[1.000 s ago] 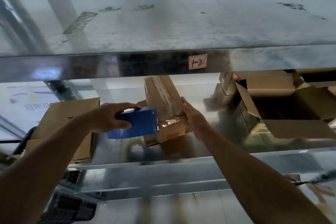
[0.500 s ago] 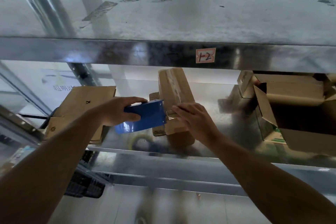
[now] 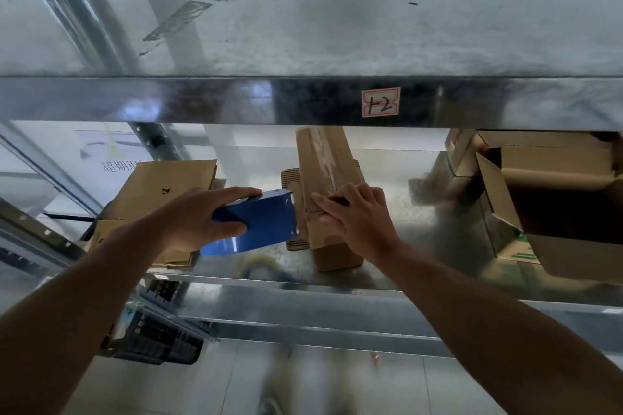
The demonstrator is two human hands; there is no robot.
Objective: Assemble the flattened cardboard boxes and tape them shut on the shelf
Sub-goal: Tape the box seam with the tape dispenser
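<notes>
A narrow brown cardboard box [image 3: 323, 158] lies lengthwise on the metal shelf [image 3: 397, 212], its near end facing me. My left hand [image 3: 205, 219] grips a blue tape dispenser [image 3: 266, 222], whose front edge sits against the left side of the box near its near end. My right hand [image 3: 357, 216] rests on top of the box's near end with fingers stretched to the left, pressing down where the tape lies. A stack of flattened cardboard [image 3: 161, 192] lies on the shelf to the left.
An upper shelf beam with a label reading 12 [image 3: 381, 102] hangs just above the work area. Open cardboard boxes [image 3: 553, 199] crowd the shelf's right side. A dark plastic crate [image 3: 158, 340] sits below at the left. A steel upright [image 3: 151, 145] stands behind.
My right hand has moved from the box's right side onto its top near end. The dispenser stays against the box's left side. The view has shifted down and closer.
</notes>
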